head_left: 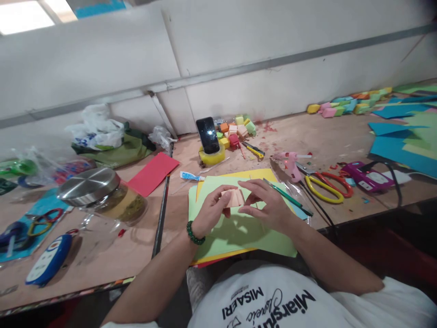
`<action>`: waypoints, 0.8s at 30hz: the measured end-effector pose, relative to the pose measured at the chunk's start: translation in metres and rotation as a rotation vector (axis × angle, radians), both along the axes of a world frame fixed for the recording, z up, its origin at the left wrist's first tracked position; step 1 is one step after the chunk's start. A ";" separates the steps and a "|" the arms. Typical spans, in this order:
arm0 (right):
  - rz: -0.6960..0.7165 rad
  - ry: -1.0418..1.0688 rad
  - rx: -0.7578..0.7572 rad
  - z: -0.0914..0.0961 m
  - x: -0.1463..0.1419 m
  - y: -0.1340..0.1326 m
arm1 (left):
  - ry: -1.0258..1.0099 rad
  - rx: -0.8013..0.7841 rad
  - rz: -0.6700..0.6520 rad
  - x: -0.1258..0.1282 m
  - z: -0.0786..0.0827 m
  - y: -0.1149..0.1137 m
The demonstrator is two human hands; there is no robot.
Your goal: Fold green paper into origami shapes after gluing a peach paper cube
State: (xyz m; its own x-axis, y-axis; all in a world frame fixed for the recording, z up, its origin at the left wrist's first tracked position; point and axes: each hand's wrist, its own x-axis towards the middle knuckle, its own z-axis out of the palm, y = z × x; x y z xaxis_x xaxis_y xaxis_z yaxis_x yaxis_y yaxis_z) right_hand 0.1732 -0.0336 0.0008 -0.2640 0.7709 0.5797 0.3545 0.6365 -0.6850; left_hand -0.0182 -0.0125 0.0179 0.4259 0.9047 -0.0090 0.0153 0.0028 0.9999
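A small piece of folded, peach-coloured paper (233, 198) is gripped between the thumb and fingers of my left hand (214, 206), which has a green bead bracelet at the wrist. My right hand (268, 202) is close by on the right, thumb and fingers apart around the paper's right end; whether a fingertip touches it I cannot make out. Both hands are above a stack of light green and yellow paper sheets (235, 241). A green pencil-like stick (290, 198) lies along the stack's right side.
A phone (207, 135) leans on a yellow tape roll (213, 157), beside several folded paper cubes (239, 130). To the right are a pink glue gun (290, 163), scissors (324, 189) and a purple power strip (367, 176). A glass jar (119, 205) and red paper (153, 174) stand left.
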 end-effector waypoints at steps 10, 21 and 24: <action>-0.054 0.002 -0.074 0.003 -0.003 0.003 | -0.033 -0.061 -0.071 0.000 0.005 -0.001; -0.094 -0.005 -0.125 0.002 -0.005 -0.001 | -0.057 -0.074 0.013 0.002 0.003 0.005; -0.189 -0.040 -0.075 0.011 0.010 -0.008 | -0.114 -0.101 0.128 -0.006 0.007 0.011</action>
